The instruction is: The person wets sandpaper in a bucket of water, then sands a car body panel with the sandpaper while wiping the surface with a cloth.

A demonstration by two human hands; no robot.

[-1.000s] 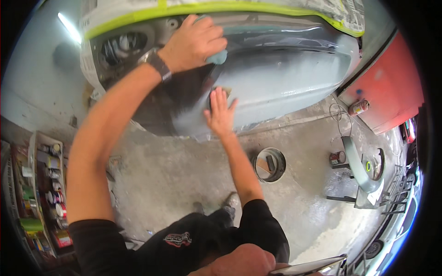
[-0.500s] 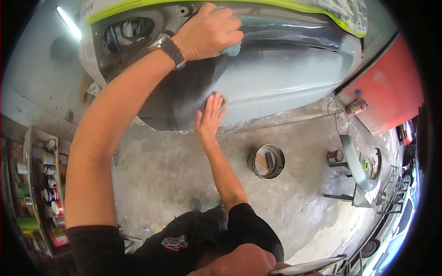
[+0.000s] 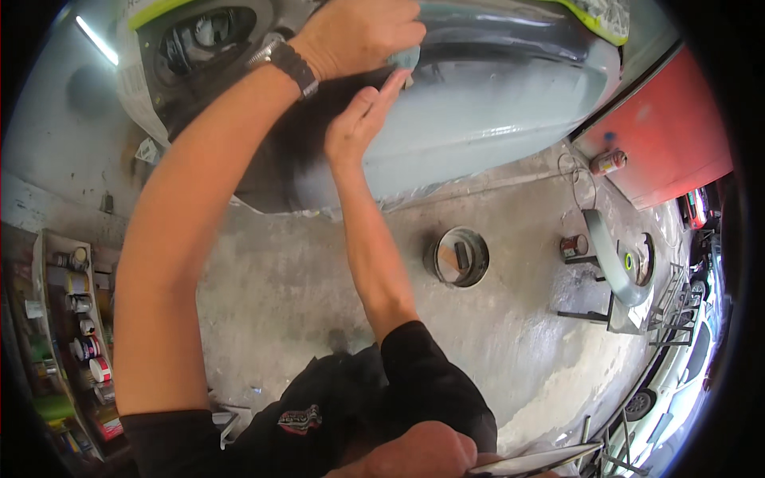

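Head view: your left hand [image 3: 362, 33] holds a blue sponge [image 3: 408, 58]; just below, your right hand [image 3: 354, 131] touches a tan pad [image 3: 409, 80], grip unclear.

Left upper arm [image 3: 163, 358]: at 8 o'clock, bare below the sleeve, pointing toward 12.
Left elbow [image 3: 159, 279]: near 9 o'clock, bent.
Left forearm [image 3: 219, 151]: slanting toward 1 o'clock.
Left hand [image 3: 362, 33]: at 12 o'clock, back uppermost, cut off partly by the upper edge of view.
Left fingers [image 3: 413, 33]: curled in a grip on the hand's 3 o'clock side.
Right elbow [image 3: 394, 307]: at 6 o'clock, slightly bent.
Right forearm [image 3: 368, 231]: running between 11 and 12.
Right hand [image 3: 357, 131]: at 12 o'clock, nearer centre than the left.
Right fingers [image 3: 386, 95]: straight, together, toward 1 o'clock.
Right thumb [image 3: 363, 99]: held apart from them.
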